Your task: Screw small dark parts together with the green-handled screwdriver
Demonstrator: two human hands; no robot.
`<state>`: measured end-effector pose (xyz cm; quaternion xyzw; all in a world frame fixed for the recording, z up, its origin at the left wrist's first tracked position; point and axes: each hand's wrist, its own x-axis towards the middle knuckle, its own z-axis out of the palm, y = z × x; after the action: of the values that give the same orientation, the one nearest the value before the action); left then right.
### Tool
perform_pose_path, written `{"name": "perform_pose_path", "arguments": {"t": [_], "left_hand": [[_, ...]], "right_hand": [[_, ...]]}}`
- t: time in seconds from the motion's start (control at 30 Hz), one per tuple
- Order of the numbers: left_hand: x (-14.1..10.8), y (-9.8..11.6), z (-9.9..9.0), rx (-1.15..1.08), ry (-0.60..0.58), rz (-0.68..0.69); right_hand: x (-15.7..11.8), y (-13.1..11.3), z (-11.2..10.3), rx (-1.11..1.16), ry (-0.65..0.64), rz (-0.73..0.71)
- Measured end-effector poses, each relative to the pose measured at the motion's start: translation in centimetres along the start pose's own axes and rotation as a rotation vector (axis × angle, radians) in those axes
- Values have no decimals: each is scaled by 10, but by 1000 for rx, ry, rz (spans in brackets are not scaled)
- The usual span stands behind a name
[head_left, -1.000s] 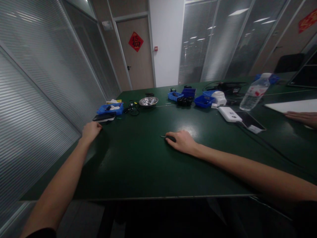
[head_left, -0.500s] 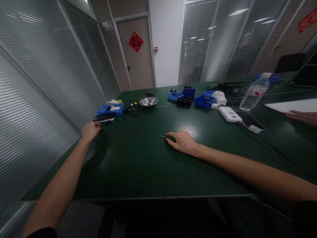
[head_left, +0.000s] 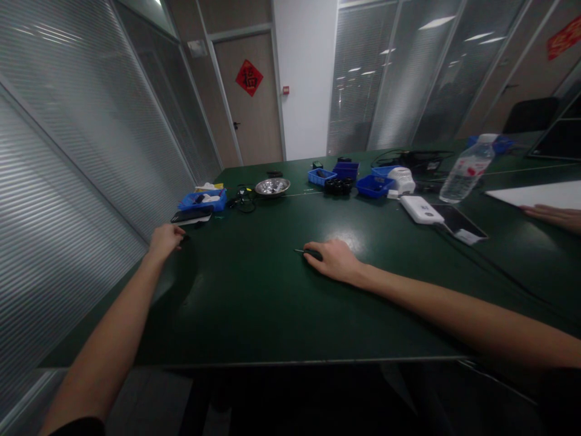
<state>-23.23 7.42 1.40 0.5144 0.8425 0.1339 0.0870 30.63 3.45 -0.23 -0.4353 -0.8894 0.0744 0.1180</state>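
Note:
My right hand (head_left: 334,257) rests on the green table (head_left: 254,303), its fingers closed round the dark handle of a small screwdriver (head_left: 313,254). The thin metal shaft points left, low over the tabletop. Farther left, my left hand (head_left: 166,240) has thumb and fingers pinched together at a small dark piece (head_left: 184,238), too small to make out. Just beyond that hand lies a flat black case or phone-like thing (head_left: 192,214), in front of a blue tray (head_left: 204,200) of small items.
A metal bowl (head_left: 272,188) with small parts, cables (head_left: 246,200) and blue bins (head_left: 374,186) stand farther back. On the right are a white power bank (head_left: 421,209), a black phone-like slab (head_left: 460,222), a water bottle (head_left: 467,169) and another person's hand (head_left: 556,215) by a white sheet.
My left hand has shifted very slightly, and the small dark piece at its fingertips shows a little differently. My right hand and the screwdriver stay in place.

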Motion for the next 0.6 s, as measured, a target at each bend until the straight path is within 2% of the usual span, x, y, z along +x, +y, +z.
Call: {"name": "perform_pose_path", "arguments": {"t": [0.3,0.53,0.6], "left_hand": [[3,-3,-1,39,-26,45],[1,-1,2,178,122,112],[-1,2,3,190,127,142]], "right_hand": [[1,2,5,-50,24,1],[1,1,2,-22,3,0],[1,1,2,-23,10,-4]]}}
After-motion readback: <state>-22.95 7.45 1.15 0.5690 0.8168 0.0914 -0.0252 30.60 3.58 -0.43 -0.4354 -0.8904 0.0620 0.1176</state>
